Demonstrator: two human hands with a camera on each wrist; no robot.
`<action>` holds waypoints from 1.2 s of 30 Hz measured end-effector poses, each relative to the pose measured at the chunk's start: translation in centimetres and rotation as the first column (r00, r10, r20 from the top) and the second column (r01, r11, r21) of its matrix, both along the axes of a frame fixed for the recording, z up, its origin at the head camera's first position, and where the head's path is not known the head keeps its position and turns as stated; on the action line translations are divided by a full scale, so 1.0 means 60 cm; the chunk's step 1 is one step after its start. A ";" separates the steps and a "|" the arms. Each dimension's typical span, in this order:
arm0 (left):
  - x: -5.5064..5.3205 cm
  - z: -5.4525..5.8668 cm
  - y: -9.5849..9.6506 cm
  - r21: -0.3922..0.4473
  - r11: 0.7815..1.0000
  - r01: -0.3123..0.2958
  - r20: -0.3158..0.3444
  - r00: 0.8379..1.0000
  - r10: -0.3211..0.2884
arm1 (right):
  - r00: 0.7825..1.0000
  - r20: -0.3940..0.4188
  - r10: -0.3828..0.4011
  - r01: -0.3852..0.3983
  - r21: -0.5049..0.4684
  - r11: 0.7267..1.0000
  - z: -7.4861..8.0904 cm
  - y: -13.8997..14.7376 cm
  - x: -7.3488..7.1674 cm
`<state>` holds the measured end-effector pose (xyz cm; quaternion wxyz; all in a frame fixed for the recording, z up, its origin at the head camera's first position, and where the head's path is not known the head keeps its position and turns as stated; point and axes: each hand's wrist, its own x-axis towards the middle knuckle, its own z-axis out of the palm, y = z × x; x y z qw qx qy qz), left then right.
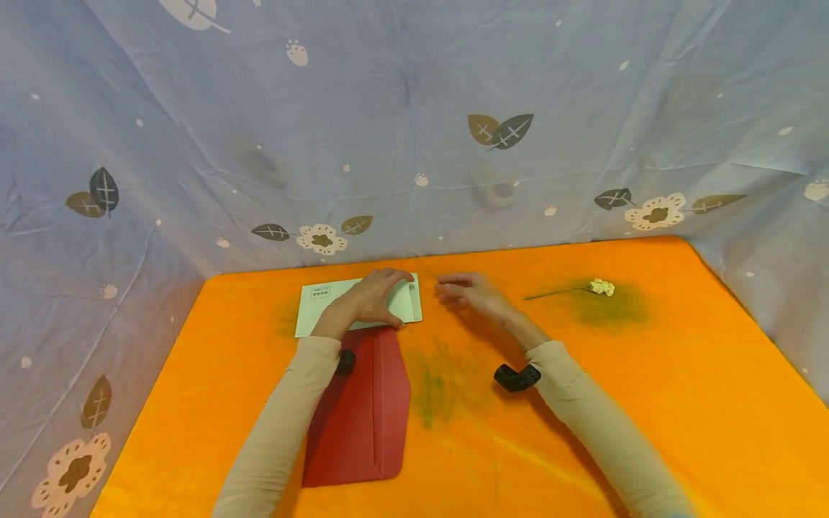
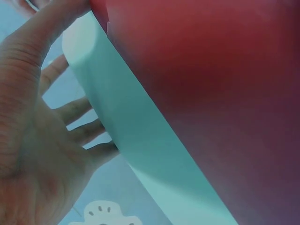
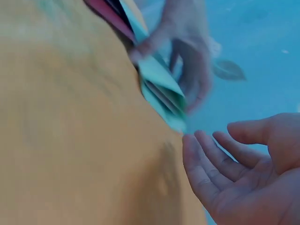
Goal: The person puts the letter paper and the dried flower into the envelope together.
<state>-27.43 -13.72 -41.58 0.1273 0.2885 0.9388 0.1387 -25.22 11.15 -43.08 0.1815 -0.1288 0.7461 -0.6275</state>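
My left hand (image 1: 370,298) spans a pale green envelope (image 1: 312,313), thumb at its near edge and fingers at its far edge, gripping it across the width. The envelope lies crosswise with small printed text at its left end and its flap end facing right. In the right wrist view the mouth of this envelope (image 3: 157,77) gapes. Just to the right of it my right hand (image 1: 476,296) hovers, holding nothing, fingers loosely bent toward the flap. A red envelope (image 1: 350,424) lies nearer me, under my left forearm, its flap side to the right.
A dried flower stem with a pale yellow head (image 1: 602,288) lies at the right on the orange cloth (image 1: 648,403). Behind and at the sides hangs a blue-grey patterned curtain (image 1: 401,144). Each wrist carries a black camera mount (image 1: 517,378).
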 end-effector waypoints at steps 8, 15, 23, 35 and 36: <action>0.001 -0.002 0.001 -0.003 1.000 0.007 -0.017 1.000 -0.007 | 0.972 -0.228 -0.065 0.131 0.289 0.948 0.035 0.139 0.008; 0.001 0.002 0.001 -0.006 1.000 0.012 -0.012 1.000 -0.012 | 0.902 -0.421 -0.091 0.281 0.415 0.865 0.035 0.242 0.018; 0.001 -0.001 0.001 0.007 1.000 0.019 -0.018 1.000 -0.019 | 0.852 -0.510 -0.121 0.394 0.471 0.789 0.035 0.321 0.028; 0.003 0.000 -0.002 0.015 1.000 0.018 -0.018 1.000 -0.017 | 0.887 -0.462 -0.021 0.341 0.623 0.704 -0.003 0.412 0.030; 0.003 0.000 -0.002 0.015 1.000 0.018 -0.017 1.000 -0.018 | 0.885 -0.465 -0.013 0.338 0.623 0.706 -0.008 0.416 0.031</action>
